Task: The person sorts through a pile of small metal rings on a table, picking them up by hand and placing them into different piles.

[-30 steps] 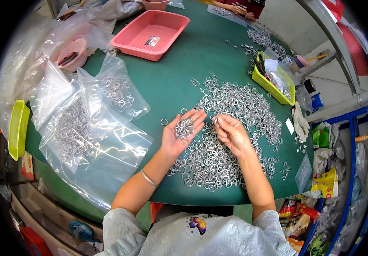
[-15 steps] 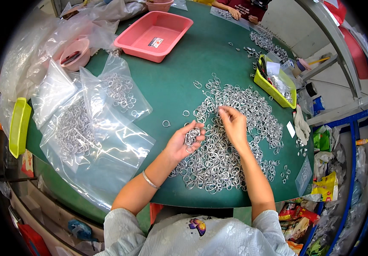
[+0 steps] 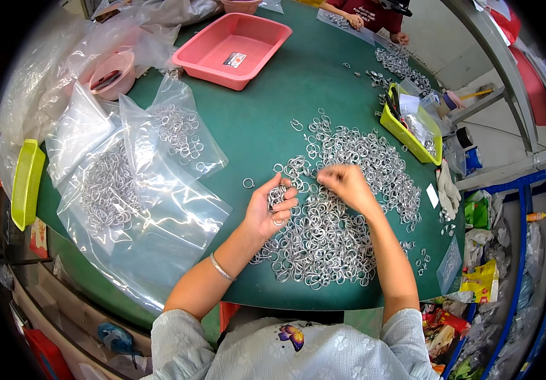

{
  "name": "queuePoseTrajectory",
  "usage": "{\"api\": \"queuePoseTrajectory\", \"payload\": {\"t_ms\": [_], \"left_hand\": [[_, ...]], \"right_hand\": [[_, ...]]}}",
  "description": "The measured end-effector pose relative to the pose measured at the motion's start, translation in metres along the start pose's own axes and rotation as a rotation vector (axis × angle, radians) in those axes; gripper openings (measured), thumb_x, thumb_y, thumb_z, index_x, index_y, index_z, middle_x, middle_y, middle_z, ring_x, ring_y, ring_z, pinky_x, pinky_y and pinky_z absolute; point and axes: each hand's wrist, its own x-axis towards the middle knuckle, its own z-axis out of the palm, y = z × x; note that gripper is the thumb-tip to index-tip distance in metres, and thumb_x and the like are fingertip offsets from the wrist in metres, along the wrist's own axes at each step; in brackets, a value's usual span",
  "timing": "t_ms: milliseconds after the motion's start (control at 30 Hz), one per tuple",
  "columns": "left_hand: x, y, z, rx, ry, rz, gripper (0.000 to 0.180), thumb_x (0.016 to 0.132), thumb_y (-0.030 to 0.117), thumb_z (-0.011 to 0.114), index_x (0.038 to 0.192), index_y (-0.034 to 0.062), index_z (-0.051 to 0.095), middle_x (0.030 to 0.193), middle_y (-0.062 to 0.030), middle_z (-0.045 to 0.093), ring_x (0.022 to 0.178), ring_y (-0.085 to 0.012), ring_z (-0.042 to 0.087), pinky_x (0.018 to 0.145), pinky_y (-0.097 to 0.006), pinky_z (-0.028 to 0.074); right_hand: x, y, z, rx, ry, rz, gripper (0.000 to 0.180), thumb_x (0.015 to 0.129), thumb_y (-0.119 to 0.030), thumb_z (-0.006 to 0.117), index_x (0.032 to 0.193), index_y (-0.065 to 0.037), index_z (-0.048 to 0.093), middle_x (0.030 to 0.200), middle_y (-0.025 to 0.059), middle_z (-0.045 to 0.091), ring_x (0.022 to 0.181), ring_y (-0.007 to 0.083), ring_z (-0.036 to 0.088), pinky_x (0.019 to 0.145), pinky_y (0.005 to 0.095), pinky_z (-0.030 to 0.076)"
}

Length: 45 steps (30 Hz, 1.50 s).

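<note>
Metal rings (image 3: 336, 215): heaped loose on the green table (image 3: 266, 107). Left hand (image 3: 272, 210) cupped, fingers curled round a small bunch of rings. Right hand (image 3: 344, 183) pinched closed over the heap; contents not discernible. Recommended: pick singly, keep cupped palm level, transfer directly above heap.

A round green table (image 3: 273, 95) fills most of the frame under even, bright light. At the upper right, a grey metal frame (image 3: 495, 57) slants past pale floor (image 3: 507, 136). Down the right edge runs a blue rack (image 3: 526, 253) crowded with colourful packets (image 3: 485, 278).
</note>
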Motion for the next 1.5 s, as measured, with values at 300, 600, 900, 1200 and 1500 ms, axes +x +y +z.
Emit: {"api": "queuePoseTrajectory", "payload": {"t_ms": [300,600,900,1200,1500], "left_hand": [[0.002,-0.003,0.002,0.044,0.021,-0.015,0.03,0.094,0.029,0.039,0.086,0.0031,0.052,0.069,-0.0079,0.044,0.045,-0.0081,0.034,0.03,-0.018,0.02],[0.002,-0.016,0.023,0.318,0.27,-0.084,0.031,0.093,0.029,0.039,0.099,0.0009,0.051,0.08,-0.0108,0.047,0.057,-0.0102,0.043,0.031,-0.016,0.027],[0.001,-0.012,0.006,0.456,0.094,-0.104,0.03,0.093,0.029,0.042,0.097,0.0003,0.052,0.082,-0.0094,0.049,0.056,-0.0098,0.041,0.032,-0.015,0.026],[0.0,-0.012,0.013,0.503,0.105,-0.03,0.045,0.092,0.04,0.036,0.092,-0.0001,0.055,0.077,-0.0099,0.05,0.053,-0.0113,0.041,0.031,-0.015,0.024],[-0.002,-0.009,0.011,0.481,0.064,0.089,0.032,0.091,0.035,0.046,0.081,0.0051,0.052,0.069,-0.0063,0.048,0.047,-0.0081,0.039,0.031,-0.015,0.022]], "right_hand": [[0.044,0.016,0.018,-0.23,0.324,-0.027,0.013,0.071,-0.016,0.065,0.075,-0.004,0.062,0.058,0.0103,0.058,0.052,0.0228,0.055,0.051,0.0337,0.043],[0.021,-0.015,0.012,0.52,0.002,-0.07,0.015,0.078,-0.015,0.065,0.086,-0.003,0.065,0.058,-0.0043,0.053,0.052,0.0036,0.044,0.049,0.0202,0.037],[0.061,0.013,0.031,-0.405,0.368,-0.033,0.017,0.073,-0.023,0.066,0.08,-0.008,0.064,0.065,0.0116,0.062,0.063,0.0311,0.061,0.057,0.0402,0.047],[0.051,0.022,0.005,-0.142,0.372,0.052,0.012,0.074,-0.018,0.063,0.08,-0.008,0.065,0.06,0.0092,0.059,0.056,0.0266,0.059,0.054,0.0373,0.045],[0.026,0.007,0.003,-0.341,0.285,0.069,0.018,0.074,-0.018,0.065,0.091,-0.012,0.065,0.067,0.0106,0.062,0.066,0.029,0.061,0.057,0.0391,0.046]]}}
